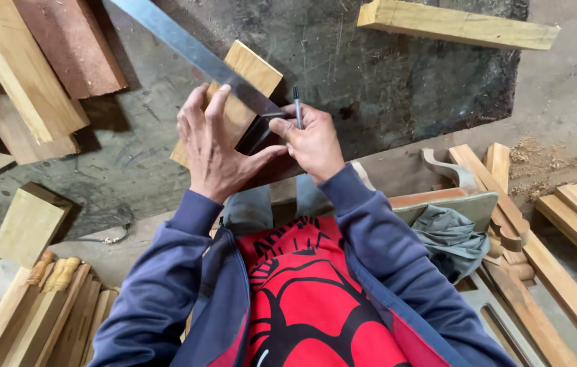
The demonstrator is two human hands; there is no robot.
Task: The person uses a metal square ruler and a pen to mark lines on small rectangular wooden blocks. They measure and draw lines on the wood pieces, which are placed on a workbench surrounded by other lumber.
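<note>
Nearest of all, below both hands, was the person's own body: a red shirt (pixel 309 299) with a black print under an open blue jacket (pixel 166 285), the sleeves running up to the wrists. Just above the sleeves, the left hand (pixel 215 146) lay flat with its fingers spread, pressing down on a short wooden block (pixel 256 68) and on the dark stock of a square (pixel 258 132), thumb reaching toward the other hand. Right beside it, almost touching that thumb, the right hand (pixel 312 143) was closed around a pen (pixel 297 107), gripped upright between thumb and fingers, its tip down at the edge of the square. From between the two hands the square's metal blade (pixel 186 46) ran up and away to the left, lying across the block. The block sat tilted under the hands on a dark, scratched work surface (pixel 397 81).

To the right of the right hand lay a crumpled grey cloth (pixel 451 238) and a stack of wood strips (pixel 547 272). Left of the left hand sat a small wood offcut (pixel 26 224), and below it some turned wooden pieces (pixel 54 272). Farther off, beyond the left hand, were several thick planks (pixel 23 68); beyond the right hand, one long plank (pixel 458 24) lay at the far edge of the surface.
</note>
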